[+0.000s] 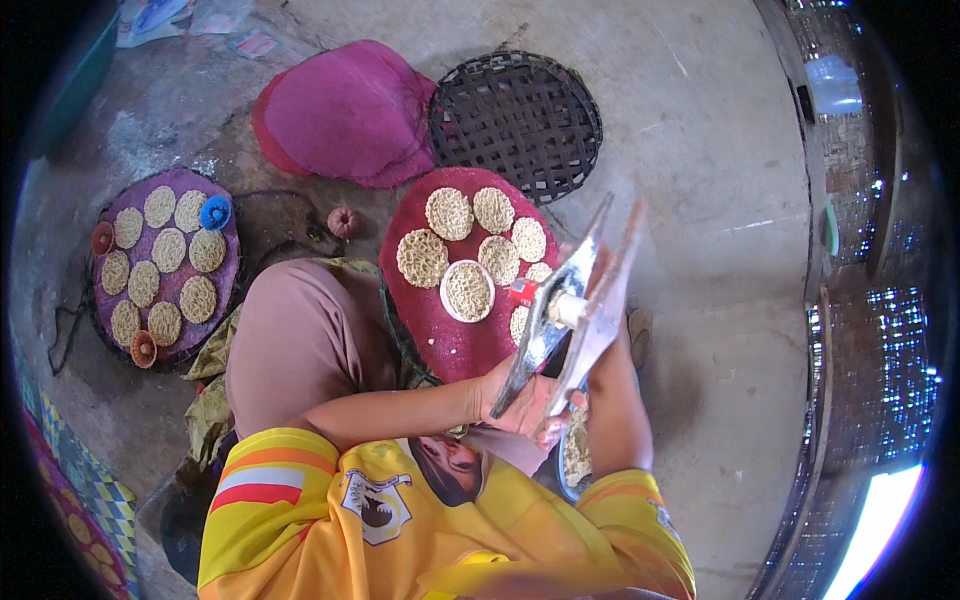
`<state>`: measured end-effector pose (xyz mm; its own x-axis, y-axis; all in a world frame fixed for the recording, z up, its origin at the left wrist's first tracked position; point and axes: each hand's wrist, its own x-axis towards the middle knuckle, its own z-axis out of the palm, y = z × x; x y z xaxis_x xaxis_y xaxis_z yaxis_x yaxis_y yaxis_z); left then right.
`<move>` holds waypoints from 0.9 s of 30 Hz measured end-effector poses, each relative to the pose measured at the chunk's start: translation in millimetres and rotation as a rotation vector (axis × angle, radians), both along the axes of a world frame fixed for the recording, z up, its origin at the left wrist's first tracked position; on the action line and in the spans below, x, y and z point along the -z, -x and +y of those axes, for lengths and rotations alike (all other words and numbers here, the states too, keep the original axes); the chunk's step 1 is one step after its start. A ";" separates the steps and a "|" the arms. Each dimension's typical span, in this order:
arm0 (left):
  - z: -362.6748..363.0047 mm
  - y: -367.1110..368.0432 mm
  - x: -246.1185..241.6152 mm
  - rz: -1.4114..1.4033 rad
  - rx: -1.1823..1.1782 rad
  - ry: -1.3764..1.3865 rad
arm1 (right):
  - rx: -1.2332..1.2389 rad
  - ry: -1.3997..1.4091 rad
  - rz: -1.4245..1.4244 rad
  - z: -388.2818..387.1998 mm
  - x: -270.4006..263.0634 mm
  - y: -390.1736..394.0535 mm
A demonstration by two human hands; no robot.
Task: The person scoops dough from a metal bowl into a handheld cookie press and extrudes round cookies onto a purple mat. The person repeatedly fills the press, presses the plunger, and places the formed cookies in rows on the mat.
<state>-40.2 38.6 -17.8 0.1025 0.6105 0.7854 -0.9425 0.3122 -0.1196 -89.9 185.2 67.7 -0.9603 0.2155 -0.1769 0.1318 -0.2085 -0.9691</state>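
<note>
A hand press (559,319) of two long boards, one faced with shiny metal, is held tilted in front of me. A white cylinder (571,310) sits between its boards, with a red piece (523,292) sticking out at the side. My left hand (529,405) curls around the press's near end. Behind the far half is my right hand (568,253), blurred and mostly hidden, apparently gripping the boards. Underneath, a dark red mat (409,337) carries several round cakes of noodle-like strands (449,214). One cake lies inside a white ring (444,304).
To the left, a purple round mat (180,262) bears more cakes and small fluted moulds (215,213). Ahead lie pink mats (345,112) beside a dark woven basket (517,124). A blue-rimmed bowl of strands (576,454) stands by my right forearm. A woven wall (862,225) bounds the right side.
</note>
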 end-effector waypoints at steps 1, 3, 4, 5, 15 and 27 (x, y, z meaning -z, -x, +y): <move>-1.2 -2.0 -4.1 0.060 0.010 -0.016 | -0.150 -0.240 0.071 -10.4 12.4 -21.1; -2.2 -8.9 -11.4 0.063 0.041 -0.080 | -0.135 -0.493 0.115 -33.1 42.8 -58.1; -2.2 -13.7 -14.5 0.068 0.029 -0.088 | -0.097 -0.633 0.116 -46.2 60.8 -72.2; -1.6 -18.8 -17.4 0.077 0.010 -0.134 | -0.108 -0.871 0.088 -51.6 72.1 -79.9; -2.6 -46.5 -22.1 0.234 0.073 -0.153 | -0.149 -1.759 -0.084 -92.4 102.4 -89.1; -4.4 -46.3 -20.6 0.279 0.031 -0.129 | -0.108 -1.607 0.003 -99.3 97.2 -83.9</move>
